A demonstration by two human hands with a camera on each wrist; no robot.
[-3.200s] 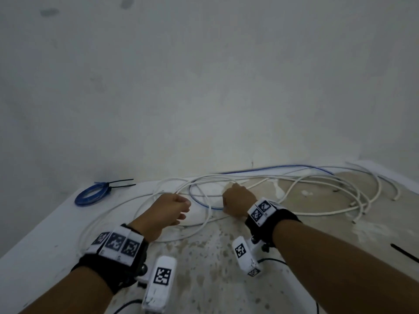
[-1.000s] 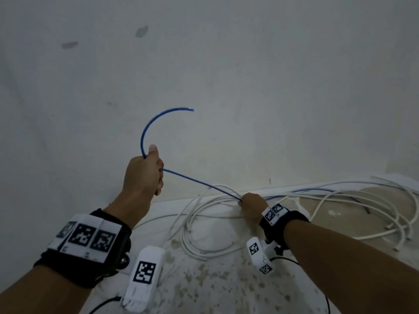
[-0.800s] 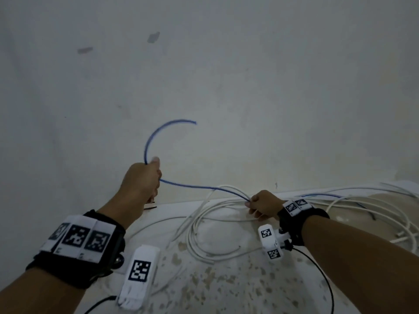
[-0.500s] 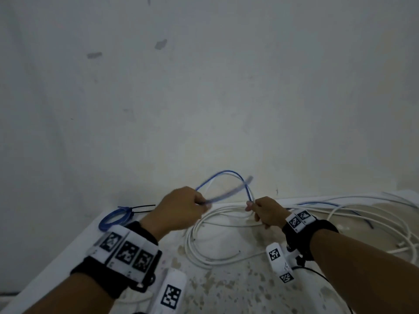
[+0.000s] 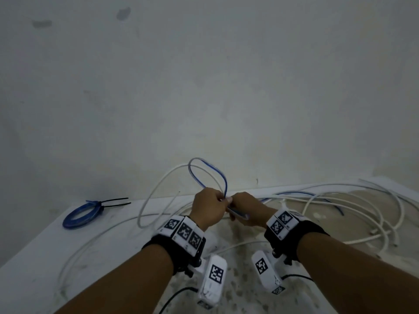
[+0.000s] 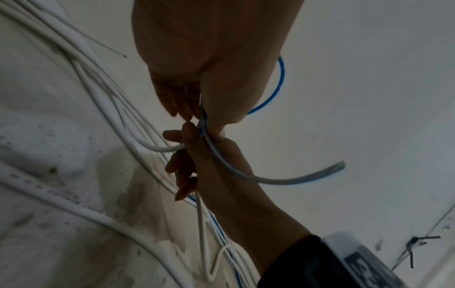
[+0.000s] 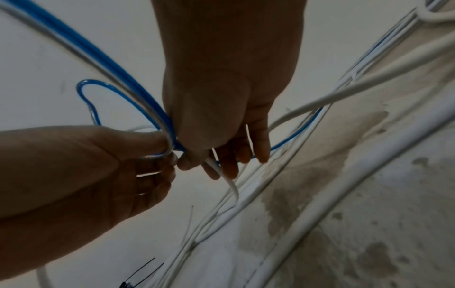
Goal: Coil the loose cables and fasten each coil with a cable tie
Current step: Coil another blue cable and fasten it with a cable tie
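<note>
A stained white tabletop meets a bare pale wall across the lower half of the head view. At centre frame, the left hand and right hand meet, each pinching the thin blue cable where its small upright loop crosses. Loose white cables sprawl over the right side of the table. At left lies a finished blue cable coil fastened with a black cable tie.
</note>
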